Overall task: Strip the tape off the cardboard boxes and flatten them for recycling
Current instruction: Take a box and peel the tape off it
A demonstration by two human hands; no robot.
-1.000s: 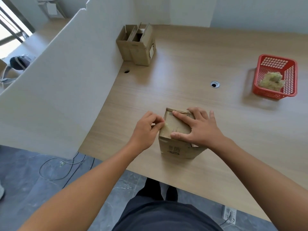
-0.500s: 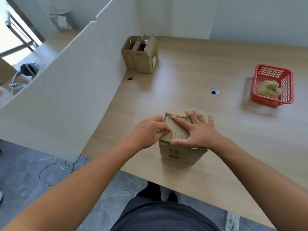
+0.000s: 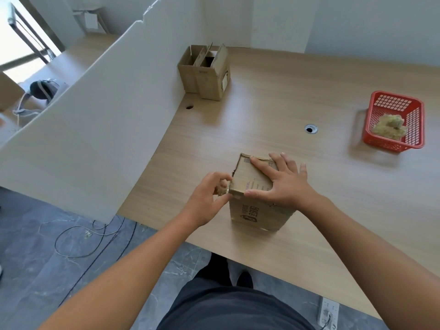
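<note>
On the desk (image 3: 309,79) front, cardboard box (image 3: 258,213) | left hand (image 3: 209,198) pinches a tape wad (image 3: 222,188) at the box's top-left edge; right hand (image 3: 283,184) spread flat on its top | Risk: a yank could snap the tape or skid the box | Hidden: any tape under the palm | Beyond the box: two opened boxes (image 3: 209,79), red basket (image 3: 392,145).

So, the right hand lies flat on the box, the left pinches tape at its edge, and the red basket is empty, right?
Not empty: in the head view the red basket holds a crumpled pale wad. The rest stands.
</note>
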